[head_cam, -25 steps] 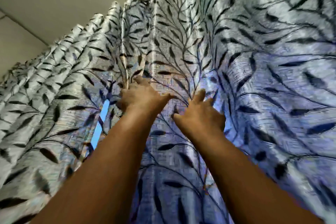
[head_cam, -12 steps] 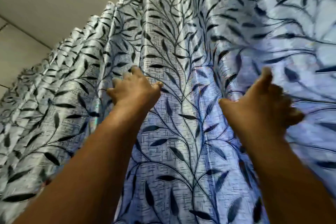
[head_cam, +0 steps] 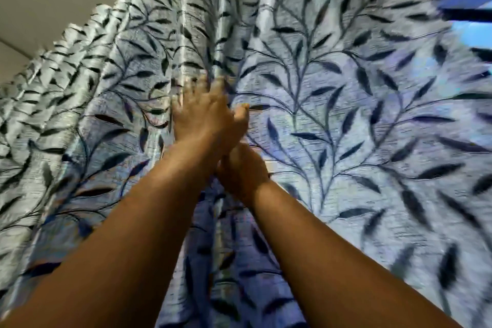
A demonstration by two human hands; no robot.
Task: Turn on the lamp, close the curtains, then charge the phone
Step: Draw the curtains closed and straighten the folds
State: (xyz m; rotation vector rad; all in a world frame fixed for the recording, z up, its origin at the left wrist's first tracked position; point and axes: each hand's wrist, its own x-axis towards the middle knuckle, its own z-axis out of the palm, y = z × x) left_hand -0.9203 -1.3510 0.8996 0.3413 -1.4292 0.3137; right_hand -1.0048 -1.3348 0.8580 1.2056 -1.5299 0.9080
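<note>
Both hands up on silvery leaf-print curtains: left hand fingers spread flat on fabric, right hand grip can't tell. Gap w/ window light far right of right hand; pull edge across evenly.

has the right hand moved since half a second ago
Yes. The right hand has swung left across the silvery leaf-patterned curtain and now sits against the left hand at the central fold, no longer apart from it.

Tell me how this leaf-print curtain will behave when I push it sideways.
The curtain is probably floppy: it hangs in soft folds, so it should bunch rather than slide stiffly. Its shiny weave may feel slippery under the left hand.
</note>
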